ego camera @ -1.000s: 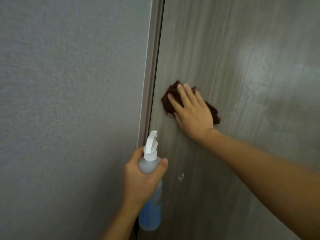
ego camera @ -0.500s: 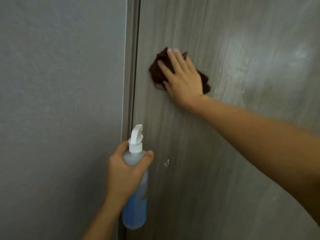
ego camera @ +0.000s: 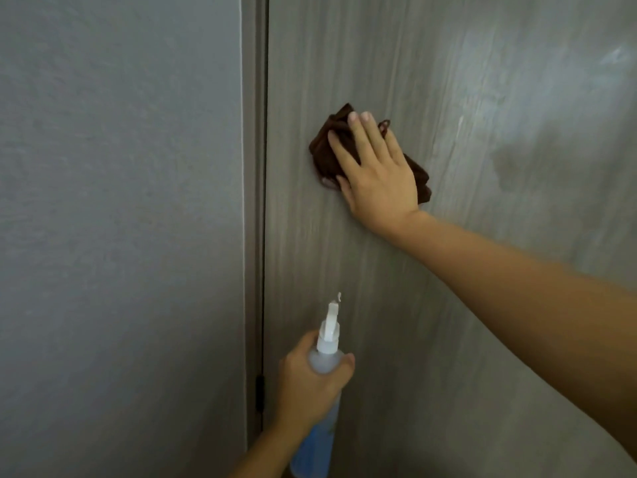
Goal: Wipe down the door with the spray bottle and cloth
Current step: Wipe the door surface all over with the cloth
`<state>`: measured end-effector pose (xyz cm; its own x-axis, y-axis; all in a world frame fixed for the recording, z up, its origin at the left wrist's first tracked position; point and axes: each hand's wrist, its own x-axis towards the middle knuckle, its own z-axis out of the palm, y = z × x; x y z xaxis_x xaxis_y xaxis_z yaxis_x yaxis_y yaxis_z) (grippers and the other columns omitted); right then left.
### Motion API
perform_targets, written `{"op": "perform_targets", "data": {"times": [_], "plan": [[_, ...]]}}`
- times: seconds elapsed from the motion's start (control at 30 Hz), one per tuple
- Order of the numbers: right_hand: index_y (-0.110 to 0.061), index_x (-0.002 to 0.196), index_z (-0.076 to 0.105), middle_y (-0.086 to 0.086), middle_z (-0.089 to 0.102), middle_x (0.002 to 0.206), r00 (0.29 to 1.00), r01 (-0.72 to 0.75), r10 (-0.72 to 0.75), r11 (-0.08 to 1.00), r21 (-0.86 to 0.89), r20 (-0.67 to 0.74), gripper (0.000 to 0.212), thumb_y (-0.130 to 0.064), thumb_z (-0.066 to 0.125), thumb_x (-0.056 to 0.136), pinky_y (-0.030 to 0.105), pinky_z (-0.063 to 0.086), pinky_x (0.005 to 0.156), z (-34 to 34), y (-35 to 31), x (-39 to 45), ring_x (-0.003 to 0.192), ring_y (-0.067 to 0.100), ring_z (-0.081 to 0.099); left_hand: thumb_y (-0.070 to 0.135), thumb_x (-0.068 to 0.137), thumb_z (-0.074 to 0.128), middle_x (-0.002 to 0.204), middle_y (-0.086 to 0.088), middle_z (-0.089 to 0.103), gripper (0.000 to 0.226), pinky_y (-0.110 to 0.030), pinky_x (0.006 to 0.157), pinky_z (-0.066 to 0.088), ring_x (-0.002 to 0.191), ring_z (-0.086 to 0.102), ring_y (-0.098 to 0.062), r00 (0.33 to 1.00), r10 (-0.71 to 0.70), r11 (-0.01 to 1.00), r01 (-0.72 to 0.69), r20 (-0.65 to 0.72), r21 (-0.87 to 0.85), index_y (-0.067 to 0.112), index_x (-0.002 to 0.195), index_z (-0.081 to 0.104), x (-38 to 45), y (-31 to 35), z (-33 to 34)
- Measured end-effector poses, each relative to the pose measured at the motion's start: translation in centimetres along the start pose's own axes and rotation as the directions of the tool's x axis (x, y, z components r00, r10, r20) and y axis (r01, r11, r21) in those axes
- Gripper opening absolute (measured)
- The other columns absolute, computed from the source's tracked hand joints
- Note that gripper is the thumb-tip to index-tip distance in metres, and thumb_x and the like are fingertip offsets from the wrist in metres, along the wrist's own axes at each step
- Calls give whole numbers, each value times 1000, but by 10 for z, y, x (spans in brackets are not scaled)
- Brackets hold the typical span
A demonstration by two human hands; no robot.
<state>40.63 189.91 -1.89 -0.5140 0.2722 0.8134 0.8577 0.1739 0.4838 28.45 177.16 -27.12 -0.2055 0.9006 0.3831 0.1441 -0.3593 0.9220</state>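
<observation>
The door (ego camera: pixel 448 305), a grey wood-grain panel, fills the right side of the head view, with its hinge-side edge running down beside a narrow frame (ego camera: pixel 253 167). The wipe is under way, not finished. A dark brown cloth (ego camera: pixel 325 150) lies bunched flat against the panel, near that edge and in the upper half of what shows. The right hand (ego camera: pixel 375 170) presses it there with fingers straight and spread, palm on the fabric, so its grip is open and flat, pushing rather than clutching. To the right of the hand a darker blotch (ego camera: pixel 510 167) sits on the panel amid paler streaks; it may be damp from spray or only a shadow, and the soft picture does not settle which. Just above the bottle's nozzle a small white fleck (ego camera: pixel 339 297) shows on the panel; it looks like a mark not yet wiped.

Lower down, the left hand (ego camera: pixel 310 384) has its grip closed round the neck of the spray bottle (ego camera: pixel 322 408), thumb on one side and fingers on the other; the white nozzle points up at the door and blue liquid shows in the body. A dark hinge (ego camera: pixel 259 391) sits at the frame beside it.

My judgement: the area round the cloth is being worked now, while the lower panel and the far right remain to do. The grey wall (ego camera: pixel 120 236) on the left is not part of the job.
</observation>
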Motion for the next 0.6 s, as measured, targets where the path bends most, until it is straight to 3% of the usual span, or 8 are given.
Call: {"op": "perform_targets", "data": {"times": [0.3, 0.6], "plan": [[-15, 158, 38, 21, 25, 166, 995, 98, -98, 995, -34, 15, 58, -42, 28, 108, 49, 14, 128, 10, -6, -41, 155, 36, 21, 21, 77, 90, 79, 11, 74, 26, -18, 58, 53, 67, 71, -7, 1000, 3, 997, -2, -15, 73, 24, 92, 70, 7, -6, 13], [-16, 158, 37, 21, 23, 167, 995, 98, -99, 994, -37, -16, 55, -38, 41, 108, 49, 13, 128, 15, -5, -42, 156, 36, 19, 18, 79, 90, 78, 11, 72, 25, -20, 58, 54, 67, 70, -10, 999, -5, 998, 7, -39, 66, 24, 92, 69, 11, -11, 13]]}}
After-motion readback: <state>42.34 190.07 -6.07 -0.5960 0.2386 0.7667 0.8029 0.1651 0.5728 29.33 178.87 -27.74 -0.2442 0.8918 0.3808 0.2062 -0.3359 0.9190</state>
